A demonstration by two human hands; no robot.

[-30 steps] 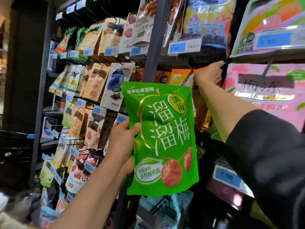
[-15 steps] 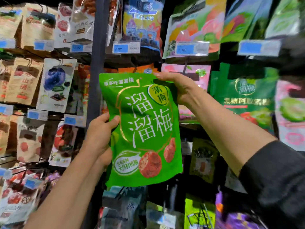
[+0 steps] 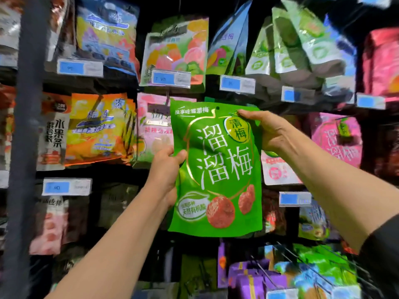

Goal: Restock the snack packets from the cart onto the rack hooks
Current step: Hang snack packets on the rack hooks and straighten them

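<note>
While I look up at the rack through the head camera, both of my hands are clamped on one green snack packet (image 3: 216, 169), held upright at the middle of the view in front of the hanging stock. My left hand (image 3: 166, 169) grips its left edge about halfway down, at nine o'clock from the packet's centre, thumb curled over the front and the fingers hidden behind. My right hand (image 3: 269, 132) pinches the top right corner, at about one o'clock, thumb lying across the front near the round yellow-green badge. The small hang hole at the packet's top edge shows free; I cannot tell whether it is on a hook.

Behind the packet, at eleven o'clock, hangs a pink packet (image 3: 153, 126), partly covered by the green one. Further out at nine o'clock is an orange packet (image 3: 97, 128). At twelve o'clock, one row up, a fruit-printed packet (image 3: 174, 48) hangs above a blue price tag (image 3: 170, 78). At three o'clock a pink packet with white characters (image 3: 336, 139) hangs well apart from my right hand. At five o'clock purple packets (image 3: 248, 275) sit low in the view, blurred. A dark upright post (image 3: 26, 126) of the rack runs down the far left, at nine o'clock.
</note>
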